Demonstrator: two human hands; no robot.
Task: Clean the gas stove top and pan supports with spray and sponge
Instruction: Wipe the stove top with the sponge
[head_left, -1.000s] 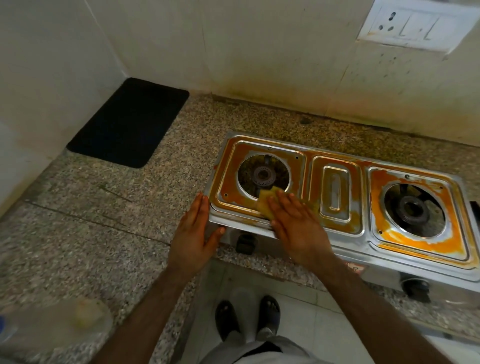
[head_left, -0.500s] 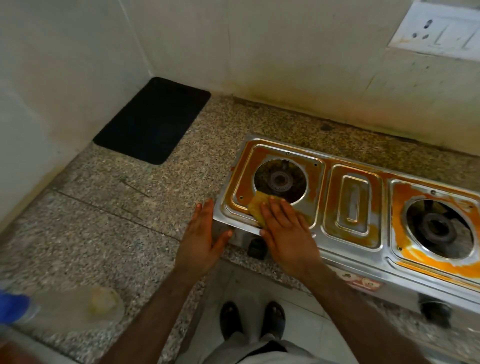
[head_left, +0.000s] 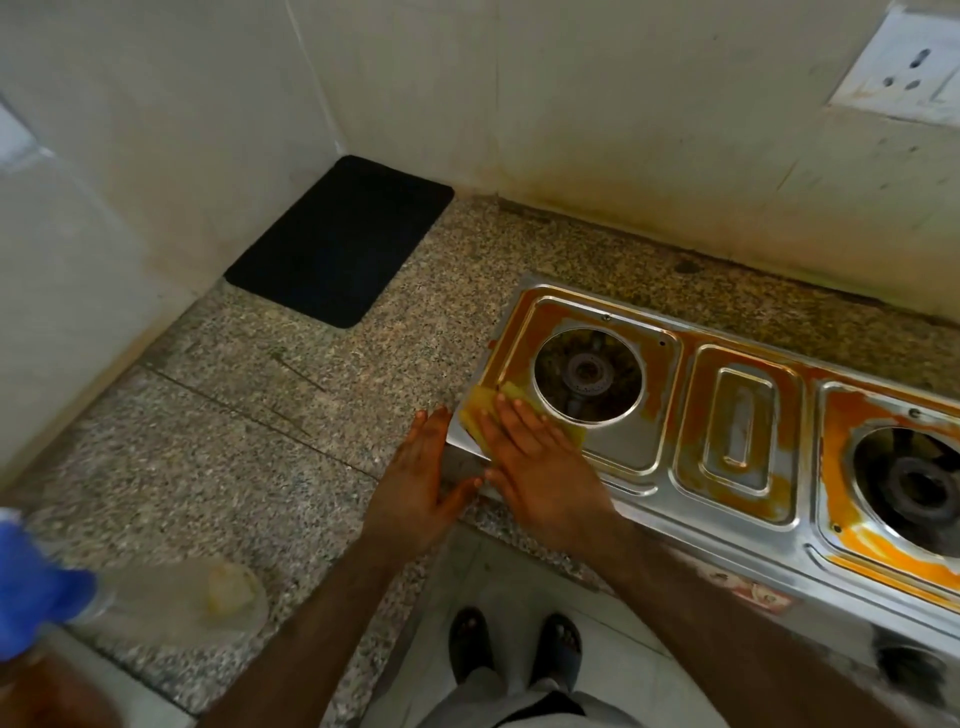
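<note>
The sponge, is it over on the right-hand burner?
No, the right hand presses the yellow sponge flat on the stove's near left corner, beside the left burner.

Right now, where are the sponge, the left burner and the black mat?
sponge (head_left: 480, 410), head view, its yellow corner showing beyond the fingertips.
left burner (head_left: 587, 371), head view, its dark centre ring.
black mat (head_left: 340, 241), head view, its middle.

Right hand (head_left: 540, 467) presses yellow sponge (head_left: 480, 405) flat on steel gas stove (head_left: 649, 499), 8 o'clock of left burner (head_left: 587, 374). Left hand (head_left: 418, 467) flat against stove's left edge. Black mat (head_left: 337, 244) on granite desk (head_left: 208, 415), 10 o'clock of stove.
</note>
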